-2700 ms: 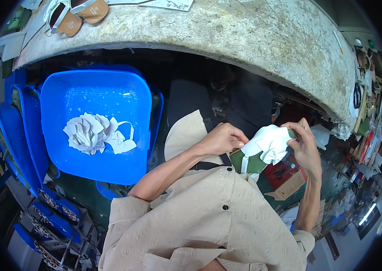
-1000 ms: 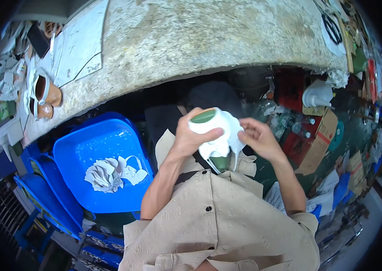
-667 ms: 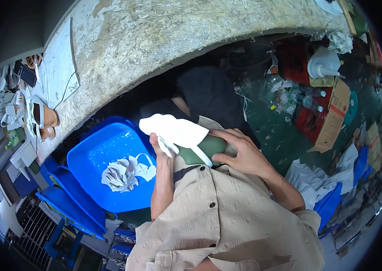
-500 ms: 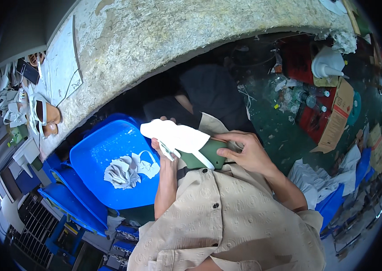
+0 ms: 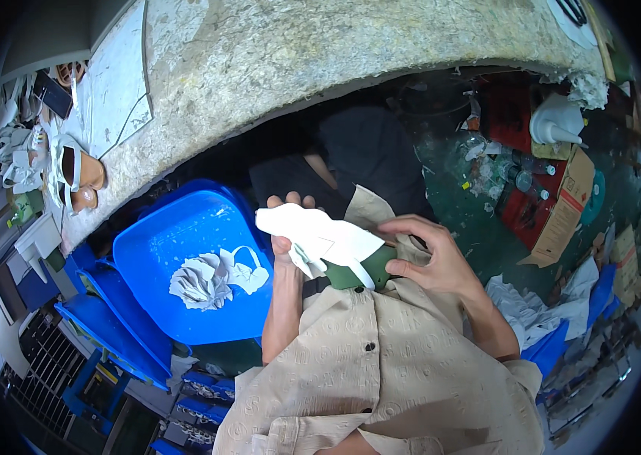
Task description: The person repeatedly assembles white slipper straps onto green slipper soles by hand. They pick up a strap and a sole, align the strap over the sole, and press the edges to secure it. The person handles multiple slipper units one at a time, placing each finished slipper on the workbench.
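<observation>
Near my lap, a white shoe upper [image 5: 317,231] covers the top of a green shoe last [image 5: 342,277]. From the upper a narrow white strap [image 5: 364,274] hangs down over the last's side. My left hand [image 5: 284,258] wraps around the toe end, thumb in front and fingertips showing beyond the far edge. At the other end, my right hand [image 5: 438,262] grips the last's heel with thumb and fingers; the fingertips are partly hidden. To the left, a blue plastic tub [image 5: 172,220] holds a fanned pile of white cut upper pieces [image 5: 201,282].
A rough, pale-crusted workbench [image 5: 275,61] curves across the far side. Tan sandals [image 5: 85,178] stand on its left end. On the floor at right are plastic bottles [image 5: 524,180], a cardboard box [image 5: 563,208] and crumpled white sheeting [image 5: 533,307]. More blue tubs [image 5: 112,311] stand at left.
Both hands, with the last and upper, appear slightly farther right as the view shifts. The upper has tilted a little, showing more of a folded flap by my left thumb.
</observation>
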Demonstrator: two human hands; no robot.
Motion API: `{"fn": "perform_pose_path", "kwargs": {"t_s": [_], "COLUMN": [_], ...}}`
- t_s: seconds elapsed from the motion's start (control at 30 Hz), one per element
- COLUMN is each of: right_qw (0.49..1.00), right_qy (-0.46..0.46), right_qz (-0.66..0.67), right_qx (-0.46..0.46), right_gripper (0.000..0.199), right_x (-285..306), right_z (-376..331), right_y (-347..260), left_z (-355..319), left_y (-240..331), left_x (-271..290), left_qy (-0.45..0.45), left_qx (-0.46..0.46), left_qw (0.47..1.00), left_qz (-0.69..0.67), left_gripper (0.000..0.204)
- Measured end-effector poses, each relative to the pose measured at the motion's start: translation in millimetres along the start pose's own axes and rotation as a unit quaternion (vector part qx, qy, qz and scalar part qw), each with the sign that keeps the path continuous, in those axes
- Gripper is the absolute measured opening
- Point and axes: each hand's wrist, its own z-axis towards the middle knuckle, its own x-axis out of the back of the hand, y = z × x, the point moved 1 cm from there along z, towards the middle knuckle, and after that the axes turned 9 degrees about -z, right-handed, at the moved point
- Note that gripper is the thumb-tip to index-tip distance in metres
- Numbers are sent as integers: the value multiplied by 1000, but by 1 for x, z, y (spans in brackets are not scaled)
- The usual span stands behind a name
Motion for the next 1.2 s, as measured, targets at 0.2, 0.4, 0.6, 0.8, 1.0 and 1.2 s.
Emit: {"fn": "perform_pose_path", "kwargs": {"t_s": [0.2, 0.4, 0.6, 0.8, 1.0, 1.2], "right_qw": [996, 987, 985, 973, 957, 911], "right_qy": [-3, -7, -28, -90, -151, -317], "right_qz": [87, 114, 5, 18, 26, 11], "right_qx": [-30, -116, -168, -211, -246, -263], "right_gripper": [25, 20, 19, 20, 11, 28], "right_x": [-10, -9, -4, 1, 5, 9], "right_z": [17, 19, 24, 25, 33, 60], "right_y": [-6, -18, -18, -1, -3, 10], "left_z": [8, 12, 17, 20, 29, 34], "left_y": [1, 1, -4, -10, -13, -15], "left_x": [-12, -14, -26, -21, -28, -40], "left_qy": [16, 6, 5, -28, -103, -137], "left_qx": [19, 31, 38, 43, 78, 86], "left_qw": [999, 998, 998, 996, 990, 986], "left_qz": [39, 63, 56, 68, 54, 49], "left_gripper": [45, 48, 48, 52, 51, 48]}}
